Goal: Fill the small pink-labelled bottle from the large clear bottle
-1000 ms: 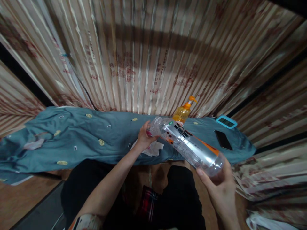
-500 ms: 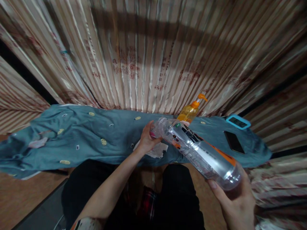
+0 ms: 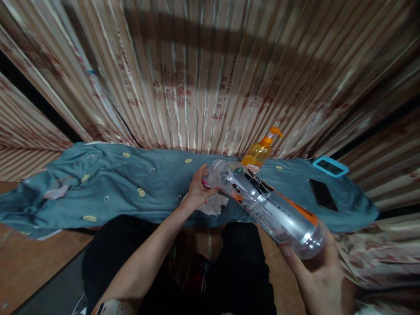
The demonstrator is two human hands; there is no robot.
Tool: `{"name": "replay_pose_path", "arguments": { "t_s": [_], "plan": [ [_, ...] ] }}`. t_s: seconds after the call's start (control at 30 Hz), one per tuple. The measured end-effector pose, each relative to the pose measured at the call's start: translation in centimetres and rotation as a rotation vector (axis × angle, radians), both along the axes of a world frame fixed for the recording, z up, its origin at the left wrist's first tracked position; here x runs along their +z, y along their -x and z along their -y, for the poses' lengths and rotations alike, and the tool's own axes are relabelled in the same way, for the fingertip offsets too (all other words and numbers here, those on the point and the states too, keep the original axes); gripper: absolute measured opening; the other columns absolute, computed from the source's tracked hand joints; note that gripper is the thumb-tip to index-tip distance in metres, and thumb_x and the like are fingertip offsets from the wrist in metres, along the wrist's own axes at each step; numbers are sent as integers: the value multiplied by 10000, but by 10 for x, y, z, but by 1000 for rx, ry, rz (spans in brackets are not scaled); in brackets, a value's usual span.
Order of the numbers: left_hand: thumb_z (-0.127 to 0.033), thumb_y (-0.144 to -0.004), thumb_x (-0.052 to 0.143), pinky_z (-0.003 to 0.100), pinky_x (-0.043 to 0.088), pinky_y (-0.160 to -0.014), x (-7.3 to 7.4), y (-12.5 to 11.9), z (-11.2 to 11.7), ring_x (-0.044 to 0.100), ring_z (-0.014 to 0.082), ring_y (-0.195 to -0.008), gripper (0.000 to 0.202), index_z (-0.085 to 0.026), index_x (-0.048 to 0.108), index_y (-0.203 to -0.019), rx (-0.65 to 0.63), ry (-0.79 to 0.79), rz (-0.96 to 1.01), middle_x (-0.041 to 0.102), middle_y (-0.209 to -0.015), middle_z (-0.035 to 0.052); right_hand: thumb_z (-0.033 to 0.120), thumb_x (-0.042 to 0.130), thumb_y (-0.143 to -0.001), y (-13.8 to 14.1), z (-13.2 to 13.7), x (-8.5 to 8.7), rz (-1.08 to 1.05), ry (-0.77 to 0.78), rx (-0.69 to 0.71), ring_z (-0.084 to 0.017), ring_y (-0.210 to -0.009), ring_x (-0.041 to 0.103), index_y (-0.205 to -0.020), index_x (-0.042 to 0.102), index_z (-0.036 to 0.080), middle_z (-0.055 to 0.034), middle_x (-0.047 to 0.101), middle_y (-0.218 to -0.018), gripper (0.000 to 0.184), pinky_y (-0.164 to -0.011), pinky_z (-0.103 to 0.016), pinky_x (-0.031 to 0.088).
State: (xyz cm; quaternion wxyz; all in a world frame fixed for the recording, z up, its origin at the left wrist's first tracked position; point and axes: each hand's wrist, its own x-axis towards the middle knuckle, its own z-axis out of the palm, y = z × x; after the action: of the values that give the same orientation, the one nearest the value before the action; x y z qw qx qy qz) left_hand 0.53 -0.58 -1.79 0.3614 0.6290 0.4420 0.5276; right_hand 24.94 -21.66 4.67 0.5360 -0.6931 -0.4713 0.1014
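Observation:
A large clear plastic bottle (image 3: 267,208) with a black and orange label lies tilted across the middle, neck toward the far left, base toward me. My right hand (image 3: 316,271) is closed under its base and carries it. At the neck, my left hand (image 3: 198,190) is closed around the pink cap. Under that hand a crumpled white tissue (image 3: 215,204) lies on a teal cloth (image 3: 131,188) that covers a low surface.
An orange pump bottle (image 3: 259,153) stands behind the clear bottle. A black phone (image 3: 322,194) and a blue-framed small device (image 3: 330,166) lie on the cloth at the right. Striped curtains (image 3: 197,74) hang behind. My dark-trousered legs are below.
The bottle and both hands keep almost the same pose. The view has shifted slightly, so everything sits a little to the right of where it was a second ago.

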Motion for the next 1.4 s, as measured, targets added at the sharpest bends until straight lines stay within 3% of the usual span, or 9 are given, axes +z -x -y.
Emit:
{"name": "replay_pose_path", "arguments": {
  "t_s": [0.47,0.73,1.0,1.23,1.4],
  "plan": [
    [-236,-610,908,438,521,-1065,1,2,1,616,295,-1234,889,-249,521,-1411,-32,-10,41,639,-1333,88,544,899,-593,6,-5,1,-207,5,6,-381,-1282,591,-1488,483,229,-146,581,-1430,1036,-1064,-540,489],
    [-254,-591,917,486,408,-1180,0,1,-2,563,321,-1333,925,-237,497,-1415,-21,6,7,606,-1408,104,539,897,-595,8,-5,5,-160,-7,-6,-374,-1263,591,-1461,517,207,-148,582,-1408,1002,-1104,-546,443],
    [-268,-612,901,490,424,-1153,-1,-1,1,591,315,-1279,916,-212,486,-1426,-1,6,3,618,-1385,127,553,883,-617,6,-3,8,-99,24,-25,-364,-1190,611,-1484,494,200,-163,596,-1386,1014,-1070,-558,454],
    [-251,-599,906,465,454,-1126,3,-3,4,619,297,-1229,917,-231,494,-1418,19,1,-5,638,-1349,105,552,863,-654,0,-1,7,-15,33,-12,-347,-1174,627,-1470,512,178,-161,608,-1365,964,-963,-468,539],
    [-252,-595,908,464,450,-1134,4,-3,5,606,301,-1261,933,-221,484,-1427,16,19,-4,614,-1387,120,574,851,-660,1,-1,6,30,24,-37,-349,-1186,619,-1462,529,170,-162,591,-1391,954,-978,-478,538]
  ]
}}
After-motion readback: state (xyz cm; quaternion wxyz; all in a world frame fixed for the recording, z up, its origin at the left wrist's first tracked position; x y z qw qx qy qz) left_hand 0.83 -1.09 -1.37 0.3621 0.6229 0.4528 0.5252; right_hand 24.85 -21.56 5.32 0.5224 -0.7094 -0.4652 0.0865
